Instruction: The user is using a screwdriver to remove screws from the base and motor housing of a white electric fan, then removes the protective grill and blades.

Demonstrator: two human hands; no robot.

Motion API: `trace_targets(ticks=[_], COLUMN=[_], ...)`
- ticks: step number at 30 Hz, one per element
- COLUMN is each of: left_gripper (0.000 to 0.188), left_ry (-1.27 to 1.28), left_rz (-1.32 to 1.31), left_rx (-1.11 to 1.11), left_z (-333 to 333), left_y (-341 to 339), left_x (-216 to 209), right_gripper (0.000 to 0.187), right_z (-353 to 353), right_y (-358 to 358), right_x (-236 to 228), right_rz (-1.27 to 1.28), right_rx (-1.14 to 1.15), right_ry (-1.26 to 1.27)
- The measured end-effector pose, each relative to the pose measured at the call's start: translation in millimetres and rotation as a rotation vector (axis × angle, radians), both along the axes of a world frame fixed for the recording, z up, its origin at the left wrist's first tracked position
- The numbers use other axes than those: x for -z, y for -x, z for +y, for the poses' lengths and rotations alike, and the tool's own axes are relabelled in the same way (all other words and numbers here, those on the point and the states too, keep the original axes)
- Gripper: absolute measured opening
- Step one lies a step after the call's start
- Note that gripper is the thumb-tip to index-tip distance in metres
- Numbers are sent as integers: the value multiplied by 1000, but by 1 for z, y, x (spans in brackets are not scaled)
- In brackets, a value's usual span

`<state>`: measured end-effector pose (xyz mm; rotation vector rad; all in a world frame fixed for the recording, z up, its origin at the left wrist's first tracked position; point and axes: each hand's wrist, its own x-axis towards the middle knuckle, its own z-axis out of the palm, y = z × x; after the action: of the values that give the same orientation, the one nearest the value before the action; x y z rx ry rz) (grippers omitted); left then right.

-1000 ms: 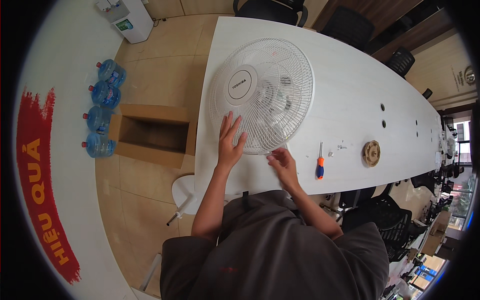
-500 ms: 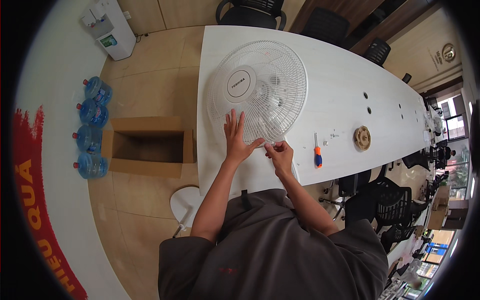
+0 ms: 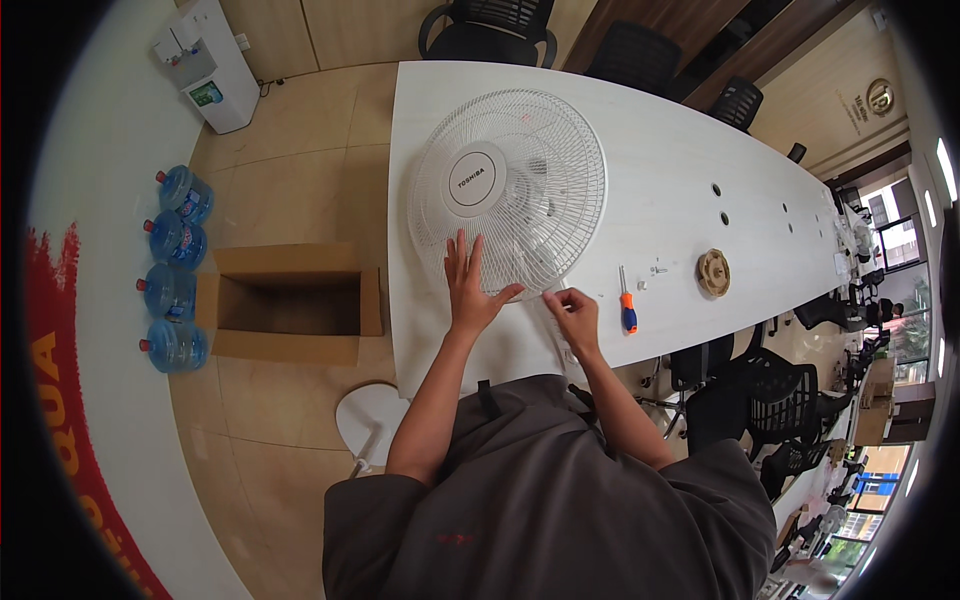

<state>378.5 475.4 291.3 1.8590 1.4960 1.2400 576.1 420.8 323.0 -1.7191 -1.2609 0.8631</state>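
Note:
A white fan head (image 3: 560, 140) in a round wire guard, with an oval plate at its centre, lies on the white table (image 3: 660, 150). My left hand (image 3: 472, 290) rests with spread fingers on the guard's near left part, its thumb pointing right along the rim. Just right of that thumb, my right hand (image 3: 575, 318) is closed in a pinch at the near edge of the guard. Whatever its fingertips hold is too small to make out. Below the guard, the fan's pale pole or neck is partly hidden by my right hand.
A screwdriver (image 3: 627, 305) with an orange and blue handle, small screws (image 3: 658, 269) and a tan round part (image 3: 713, 272) lie to the right. An open cardboard box (image 3: 290, 347), a white round base (image 3: 366, 415) and blue water bottles (image 3: 178, 295) are on the left floor. Black chairs surround the table.
My right hand has drawn slightly right, away from my left thumb, and its fingers have curled in more. My left hand stays on the guard. The whole view has shifted a little.

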Motion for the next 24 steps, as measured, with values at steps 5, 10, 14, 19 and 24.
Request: trace_targets(ticks=[5,10,14,19,24], left_gripper=[85,83,85,75,68], left_ry=[88,460,572,796,995], left_rz=[-318,-634,-618,-867,-1053], left_rx=[-323,-569,-504,-380,-237], left_z=[21,70,94,107,115], left_y=[24,62,81,83,95], left_x=[21,66,137,109,66], right_gripper=[55,86,85,70,66], right_z=[51,108,104,99,126], right_y=[-20,-15,-16,-40,-46], right_x=[-59,-92,-69,-64,-72], right_rz=[98,-159,-221,26,-150], right_rx=[246,261,222,172,276], right_ry=[-239,-178,-230,-202,-93])
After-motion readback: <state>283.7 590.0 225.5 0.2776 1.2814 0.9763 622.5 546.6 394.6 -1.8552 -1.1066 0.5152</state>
